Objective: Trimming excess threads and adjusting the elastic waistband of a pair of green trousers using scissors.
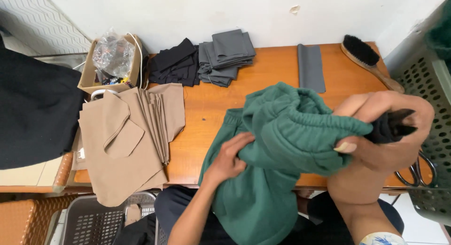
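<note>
**Two hands on one green garment**

Head view: one green garment is being handled at its elastic waistband. The right hand has its fingers clenched around the bunched waistband, with a small black fabric piece pinched against it by the fingertips. The left hand presses flat with curled fingers on the cloth lower down, gripping a fold. The step looks like fitting or checking the waistband; what follows seems to call for a firm hold on both layers.

Counted beyond the fingers: one stack of tan pieces left of the left hand, one black stack, one grey stack, one single grey strip, one brush, one pair of scissors below the right fingers, one box.
</note>
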